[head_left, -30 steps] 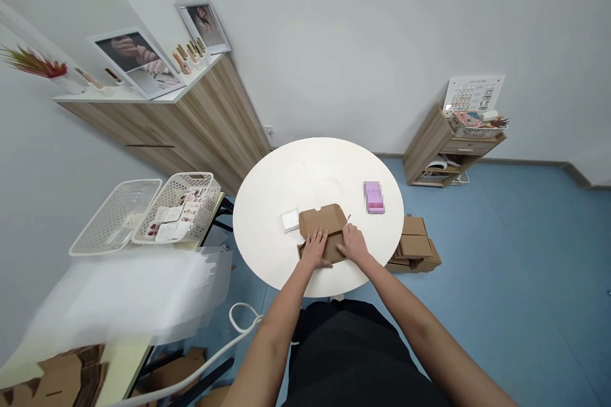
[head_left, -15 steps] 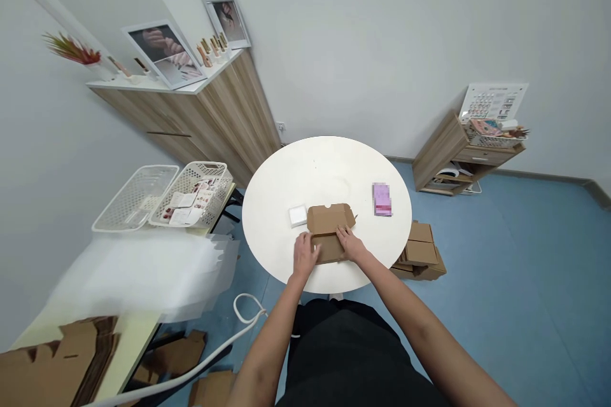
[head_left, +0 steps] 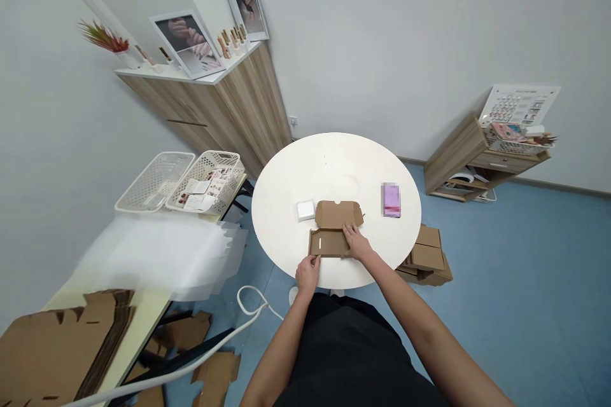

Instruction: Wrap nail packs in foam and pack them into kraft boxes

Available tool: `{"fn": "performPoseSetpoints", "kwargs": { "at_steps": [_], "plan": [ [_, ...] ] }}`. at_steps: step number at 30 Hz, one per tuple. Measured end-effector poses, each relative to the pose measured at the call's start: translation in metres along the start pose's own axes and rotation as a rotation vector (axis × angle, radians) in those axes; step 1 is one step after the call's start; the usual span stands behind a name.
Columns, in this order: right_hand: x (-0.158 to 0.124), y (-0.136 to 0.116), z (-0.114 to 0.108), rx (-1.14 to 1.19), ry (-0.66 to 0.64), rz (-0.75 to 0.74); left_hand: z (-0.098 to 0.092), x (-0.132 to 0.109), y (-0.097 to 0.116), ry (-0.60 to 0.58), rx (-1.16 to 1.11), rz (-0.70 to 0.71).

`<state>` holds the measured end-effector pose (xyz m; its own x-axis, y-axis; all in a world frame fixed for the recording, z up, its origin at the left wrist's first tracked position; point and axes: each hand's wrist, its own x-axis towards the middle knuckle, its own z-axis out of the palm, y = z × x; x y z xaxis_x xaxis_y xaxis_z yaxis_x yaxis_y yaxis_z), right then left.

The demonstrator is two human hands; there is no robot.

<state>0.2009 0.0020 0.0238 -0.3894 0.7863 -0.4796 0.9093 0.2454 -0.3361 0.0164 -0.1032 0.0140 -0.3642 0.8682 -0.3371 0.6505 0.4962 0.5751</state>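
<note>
On the round white table [head_left: 334, 162] lies a brown corrugated cardboard mailer box [head_left: 331, 229], unfolded open with its lid flap [head_left: 338, 214] at the far side and its shallow tray [head_left: 328, 244] towards me. My right hand [head_left: 357, 243] rests on the fold between lid and tray, holding nothing in its fingers. My left hand [head_left: 308, 273] is curled at the tray's front-left corner, and its grip is hard to make out. To the left of the box sits a small white square packet [head_left: 306, 210]. A pink box [head_left: 391, 200] with a blurred face stands apart to the right.
Left of the table, white plastic baskets [head_left: 205, 181] hold printed cards, and clear plastic sheets [head_left: 157, 254] overhang a desk with flat cardboard blanks [head_left: 62, 350]. Folded boxes [head_left: 426, 257] lie on the floor at right. A white cable [head_left: 248, 301] loops near my feet.
My left hand has lifted off the box to its front-left corner, and the tray's inside now shows. The whole scene has shifted to the right in view.
</note>
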Motion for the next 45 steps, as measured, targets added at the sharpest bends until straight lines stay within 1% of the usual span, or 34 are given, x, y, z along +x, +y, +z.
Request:
{"fn": "performPoseSetpoints", "kwargs": {
  "at_steps": [2, 5, 7, 10, 12, 15, 19, 21, 23, 26, 29, 31, 32, 34, 35, 37, 38, 39, 41, 42, 45],
  "plan": [
    [-0.001, -0.001, -0.001, -0.001, 0.001, -0.005, 0.003, 0.005, -0.004, -0.028, -0.096, -0.068],
    [-0.003, -0.001, -0.003, 0.005, 0.000, -0.007, 0.009, 0.015, -0.013, -0.073, -0.299, -0.247],
    [-0.003, -0.001, -0.004, 0.017, -0.010, -0.003, 0.011, 0.021, -0.020, -0.052, -0.417, -0.325],
    [-0.003, -0.002, -0.007, 0.026, -0.029, 0.004, 0.011, 0.029, -0.027, -0.014, -0.519, -0.358],
    [-0.003, -0.003, -0.008, 0.016, -0.032, 0.007, 0.010, 0.031, -0.028, -0.013, -0.518, -0.352],
    [-0.004, -0.005, -0.008, 0.005, -0.028, 0.011, 0.013, 0.027, -0.024, -0.010, -0.462, -0.282],
    [-0.004, -0.005, -0.007, 0.016, -0.021, 0.009, 0.025, 0.013, -0.014, 0.009, -0.452, -0.145],
    [-0.004, -0.004, -0.006, 0.015, -0.013, 0.006, 0.030, 0.006, -0.010, 0.008, -0.405, -0.083],
    [-0.003, -0.003, -0.005, 0.004, -0.010, 0.005, 0.031, 0.003, -0.007, -0.004, -0.344, -0.046],
    [-0.001, -0.002, -0.004, -0.006, -0.019, 0.004, 0.028, 0.001, -0.003, -0.054, -0.317, -0.057],
    [0.000, -0.001, -0.003, 0.004, -0.018, 0.004, 0.026, -0.004, 0.002, -0.068, -0.386, -0.124],
    [0.001, -0.001, -0.002, 0.020, -0.014, 0.003, 0.024, -0.011, 0.006, -0.018, -0.392, -0.126],
    [0.001, 0.000, -0.002, 0.029, -0.013, 0.002, 0.023, -0.014, 0.008, 0.019, -0.370, -0.086],
    [0.001, 0.000, -0.001, 0.043, -0.014, -0.002, 0.016, -0.016, 0.014, 0.096, -0.292, 0.067],
    [0.001, 0.001, -0.001, 0.046, -0.016, -0.002, 0.010, -0.013, 0.018, 0.126, -0.241, 0.165],
    [0.002, 0.001, -0.001, 0.046, -0.020, -0.002, -0.003, -0.001, 0.027, 0.170, -0.104, 0.338],
    [0.001, 0.001, -0.002, 0.046, -0.024, -0.003, -0.011, 0.009, 0.032, 0.194, -0.003, 0.410],
    [0.001, 0.000, -0.002, 0.044, -0.026, -0.004, -0.017, 0.020, 0.037, 0.229, 0.106, 0.447],
    [0.001, -0.001, -0.004, 0.037, -0.030, 0.000, -0.027, 0.043, 0.042, 0.252, 0.300, 0.451],
    [0.000, -0.001, -0.005, 0.032, -0.032, 0.004, -0.029, 0.053, 0.043, 0.234, 0.371, 0.446],
    [-0.001, -0.004, -0.007, 0.028, -0.037, 0.016, -0.026, 0.070, 0.042, 0.171, 0.468, 0.466]
  ]
}}
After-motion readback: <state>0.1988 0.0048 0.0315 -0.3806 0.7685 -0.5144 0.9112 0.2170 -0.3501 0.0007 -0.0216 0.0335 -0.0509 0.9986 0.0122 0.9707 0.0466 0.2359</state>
